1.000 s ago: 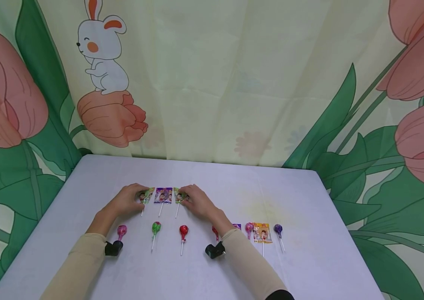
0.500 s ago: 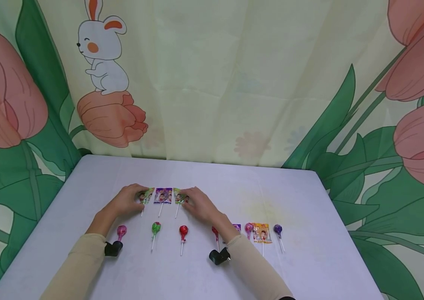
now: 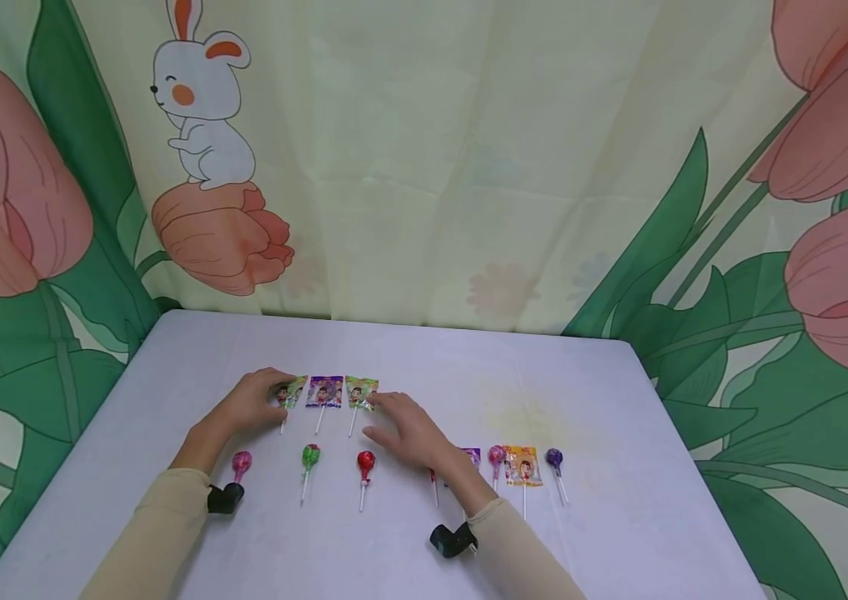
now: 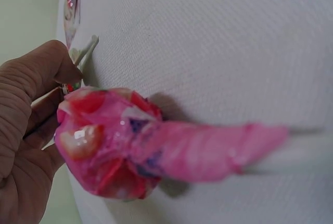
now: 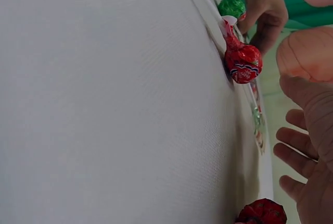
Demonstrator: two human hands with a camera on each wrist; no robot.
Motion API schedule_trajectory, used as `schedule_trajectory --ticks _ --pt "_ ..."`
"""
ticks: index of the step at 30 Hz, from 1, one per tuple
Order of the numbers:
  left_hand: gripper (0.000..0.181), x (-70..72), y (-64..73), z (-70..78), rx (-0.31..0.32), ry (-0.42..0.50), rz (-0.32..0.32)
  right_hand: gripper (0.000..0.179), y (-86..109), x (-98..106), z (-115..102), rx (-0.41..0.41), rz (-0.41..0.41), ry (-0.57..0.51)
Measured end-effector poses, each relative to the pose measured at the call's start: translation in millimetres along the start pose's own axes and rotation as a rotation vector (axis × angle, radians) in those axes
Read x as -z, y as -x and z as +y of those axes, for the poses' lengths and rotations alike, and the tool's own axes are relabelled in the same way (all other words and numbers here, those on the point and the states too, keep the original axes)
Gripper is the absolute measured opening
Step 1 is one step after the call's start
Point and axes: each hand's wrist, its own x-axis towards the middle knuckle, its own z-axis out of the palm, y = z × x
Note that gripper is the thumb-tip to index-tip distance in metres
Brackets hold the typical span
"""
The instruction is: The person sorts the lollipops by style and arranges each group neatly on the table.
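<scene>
Toward the back of the table three flat-wrapped lollipops lie in a row in the head view. My left hand (image 3: 249, 402) pinches the left one, a green-wrapped lollipop (image 3: 296, 389), between thumb and fingers; part of its wrapper is covered. A purple-wrapped lollipop (image 3: 324, 391) lies in the middle. On the right end is another green-wrapped lollipop (image 3: 359, 390), with my right hand (image 3: 410, 429) just beside it, fingers extended and holding nothing. In the left wrist view a pink round lollipop (image 4: 109, 140) looms close in front of the left hand.
Nearer me on the white table (image 3: 258, 558) lie a green round lollipop (image 3: 310, 456) and a red one (image 3: 366, 462). Under and beyond the right forearm are another red stick, a purple packet (image 3: 474, 455), a pink lollipop (image 3: 497, 455), an orange packet (image 3: 524, 467) and a dark purple lollipop (image 3: 554, 459).
My right hand has let go of the right green-wrapped lollipop and drawn back toward me and to the right, its fingers spreading. The left hand has stayed in place.
</scene>
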Motion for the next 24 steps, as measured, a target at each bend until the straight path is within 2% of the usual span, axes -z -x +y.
schedule_trajectory --ticks 5,10,17,24 --pt "0.061 -0.7 -0.6 -1.2 -0.013 -0.004 0.009 0.056 12.7 -1 -2 0.003 0.022 -0.002" --pt "0.061 -1.1 0.2 -0.6 0.015 -0.001 0.0 0.056 23.1 2 -6 0.005 0.033 -0.009" --pt "0.061 -2.0 -0.1 -2.4 0.005 -0.004 0.005 0.056 35.2 5 -9 0.02 0.061 -0.015" --pt "0.061 -2.6 -1.5 -2.3 0.032 0.01 -0.001 0.057 46.8 7 -10 0.046 0.083 -0.042"
